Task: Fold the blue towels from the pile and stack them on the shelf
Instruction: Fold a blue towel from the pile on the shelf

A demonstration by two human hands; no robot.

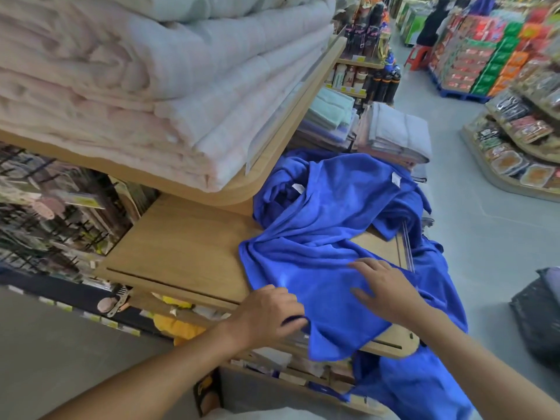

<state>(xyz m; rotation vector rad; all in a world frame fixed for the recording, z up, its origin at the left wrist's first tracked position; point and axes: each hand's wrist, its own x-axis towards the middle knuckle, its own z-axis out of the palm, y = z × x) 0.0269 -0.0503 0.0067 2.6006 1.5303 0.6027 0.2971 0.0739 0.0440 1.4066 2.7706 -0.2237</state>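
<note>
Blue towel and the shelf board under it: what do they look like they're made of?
Blue towel: soft plush fabric, possibly microfibre. It looks mostly matte with a faint sheen and drapes in loose, limp folds.
Shelf: wood-look board, probably laminate rather than solid wood. It shows a light brown printed-looking grain, a smooth satin face and a rounded edge.

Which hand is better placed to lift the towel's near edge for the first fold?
Left. The left hand grips the near edge of the blue towel at the front of the shelf, while the right hand lies flat on top of it.
</note>
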